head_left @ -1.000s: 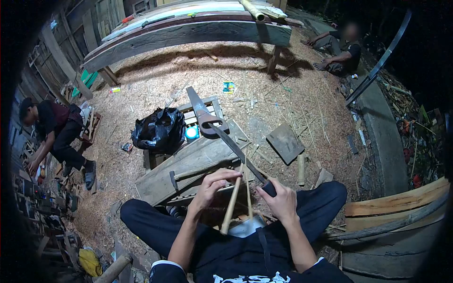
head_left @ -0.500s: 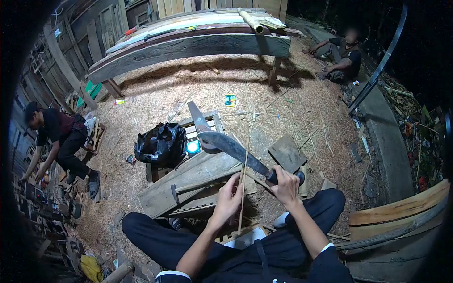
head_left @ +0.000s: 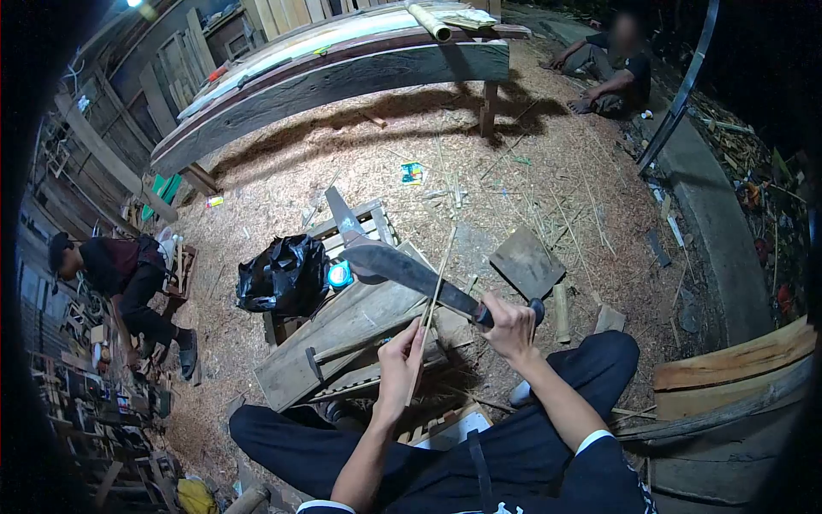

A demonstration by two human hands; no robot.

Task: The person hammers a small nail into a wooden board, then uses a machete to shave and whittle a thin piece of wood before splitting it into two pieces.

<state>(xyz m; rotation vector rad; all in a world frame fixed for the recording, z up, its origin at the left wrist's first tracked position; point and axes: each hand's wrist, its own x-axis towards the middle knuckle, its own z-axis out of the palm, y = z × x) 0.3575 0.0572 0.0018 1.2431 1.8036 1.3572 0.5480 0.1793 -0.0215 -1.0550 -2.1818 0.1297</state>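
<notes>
A large dark-bladed knife is held by its handle in my right hand, its blade reaching up and left over the boards. My left hand is closed on a thin bamboo strip, which stands nearly upright and crosses the blade near its middle. Below the blade lies a weathered wooden board on a slatted wooden stand. A black plastic bag sits to the left, with a round turquoise-and-white object beside it.
A long wooden bench with a bamboo pole stands ahead. One person bends at the left; another sits at the upper right. A square board lies on the shavings. Curved planks are at the right.
The camera view has shifted slightly. The strip leans more, its lower end now further left, and my left hand has turned around it. The person at the left has moved their arms.
</notes>
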